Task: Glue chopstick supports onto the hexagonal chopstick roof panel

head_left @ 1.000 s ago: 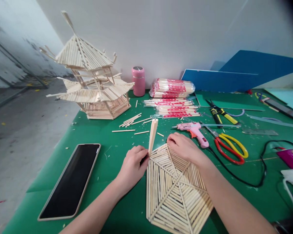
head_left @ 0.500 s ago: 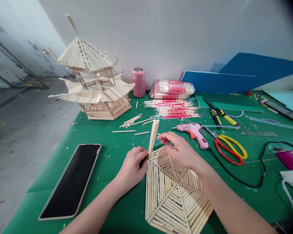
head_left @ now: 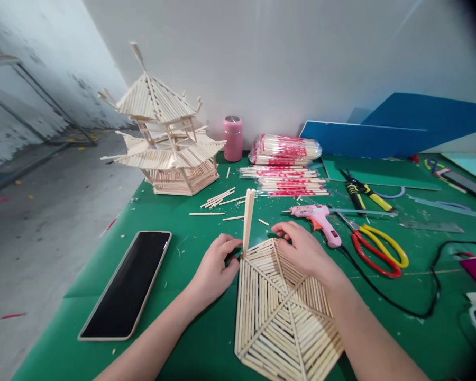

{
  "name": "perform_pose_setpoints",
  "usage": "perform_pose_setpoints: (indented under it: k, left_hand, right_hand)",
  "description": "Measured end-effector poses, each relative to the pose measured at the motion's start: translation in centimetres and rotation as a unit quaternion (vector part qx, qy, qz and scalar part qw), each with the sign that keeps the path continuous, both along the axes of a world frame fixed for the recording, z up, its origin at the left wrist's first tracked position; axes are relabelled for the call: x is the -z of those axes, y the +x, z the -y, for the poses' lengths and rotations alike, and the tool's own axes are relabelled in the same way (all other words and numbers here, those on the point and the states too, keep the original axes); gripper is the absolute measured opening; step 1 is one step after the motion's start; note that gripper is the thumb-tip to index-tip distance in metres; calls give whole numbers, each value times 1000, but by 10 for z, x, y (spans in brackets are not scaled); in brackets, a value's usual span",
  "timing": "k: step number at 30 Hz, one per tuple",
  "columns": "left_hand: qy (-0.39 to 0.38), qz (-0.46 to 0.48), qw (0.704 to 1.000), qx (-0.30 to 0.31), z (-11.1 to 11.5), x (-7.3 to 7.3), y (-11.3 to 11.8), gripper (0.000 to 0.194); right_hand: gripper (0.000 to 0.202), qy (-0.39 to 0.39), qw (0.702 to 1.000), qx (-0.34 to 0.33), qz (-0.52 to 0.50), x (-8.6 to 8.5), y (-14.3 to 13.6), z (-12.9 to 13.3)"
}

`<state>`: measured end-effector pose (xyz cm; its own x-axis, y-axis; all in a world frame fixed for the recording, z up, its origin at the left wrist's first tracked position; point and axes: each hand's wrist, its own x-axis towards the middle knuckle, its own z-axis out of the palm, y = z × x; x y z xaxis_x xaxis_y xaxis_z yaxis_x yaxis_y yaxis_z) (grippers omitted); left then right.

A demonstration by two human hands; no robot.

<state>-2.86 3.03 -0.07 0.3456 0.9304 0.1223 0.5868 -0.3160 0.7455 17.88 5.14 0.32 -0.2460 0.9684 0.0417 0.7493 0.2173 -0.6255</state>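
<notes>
A hexagonal panel of pale sticks lies flat in front of me. At its upper left corner a narrow bundle of sticks stands upright. My left hand is beside the foot of this bundle, its thumb and forefinger apart with nothing seen between them; whether a fingertip touches the bundle is unclear. Over the panel's upper right edge is my right hand, fingers loosely curved and apart, holding nothing. Beyond them, at the back left, stands a two-tiered stick pavilion.
A phone lies left on the green table. Loose sticks, a pink bottle and wrapped stick packs are behind. Rightward are a pink glue gun, red-yellow pliers, black-yellow cutters and a black cable.
My right hand has drawn back to the right, away from the upright bundle. My left thumb and forefinger have loosened from its foot. The camera view has shifted slightly.
</notes>
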Motion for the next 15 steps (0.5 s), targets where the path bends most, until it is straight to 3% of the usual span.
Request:
perform_pose_setpoints:
  k: [5,8,15]
  left_hand:
    - [4,12,1000,0,1,3,1,39]
    - [10,14,1000,-2,2,3,1,36]
    - [22,36,999,-2,3,5,4,29]
  right_hand:
    - [38,9,990,-79,-113,-19,-19,5]
    - [37,19,982,-130,-132,-28,-33,5]
    - [21,43,976,-155,-150,-24,-48,2]
